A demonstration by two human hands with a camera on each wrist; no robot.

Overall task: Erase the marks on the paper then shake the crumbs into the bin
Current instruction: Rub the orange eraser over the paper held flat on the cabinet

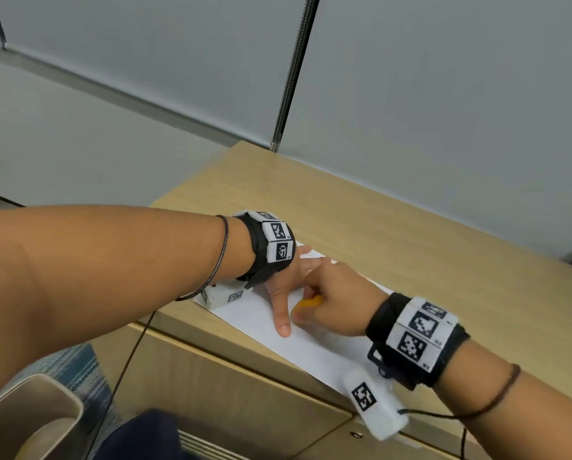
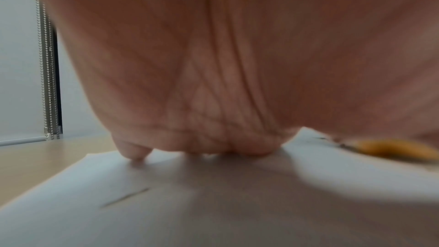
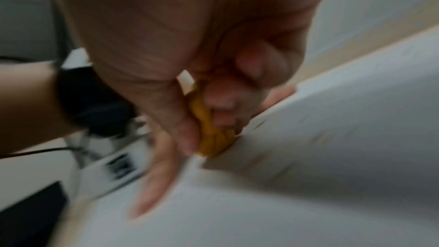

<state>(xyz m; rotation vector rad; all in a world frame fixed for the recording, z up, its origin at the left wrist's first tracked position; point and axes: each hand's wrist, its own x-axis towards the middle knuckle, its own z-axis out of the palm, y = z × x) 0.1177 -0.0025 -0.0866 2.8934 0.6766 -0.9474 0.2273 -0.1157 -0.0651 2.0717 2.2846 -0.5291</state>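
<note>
head view: white paper (image 1: 254, 322) lies flat on the wooden counter (image 1: 394, 234). left hand (image 1: 286, 283) pressed on it, fingers straight, thumb pointing to 6 o'clock. right hand (image 1: 336, 302) at its 3 o'clock, curled around an orange eraser (image 1: 308, 302). bin (image 1: 29, 416) on the floor at 7 o'clock.

left wrist view: palm (image 2: 237, 63) flat over the paper (image 2: 166, 204), a dark pencil mark (image 2: 124, 197) at 7 o'clock, eraser (image 2: 389, 149) at 3 o'clock, blurred.

right wrist view: thumb and fingers (image 3: 223, 104) pinch the eraser (image 3: 213, 138), its tip touching the paper (image 3: 332, 157).
</note>
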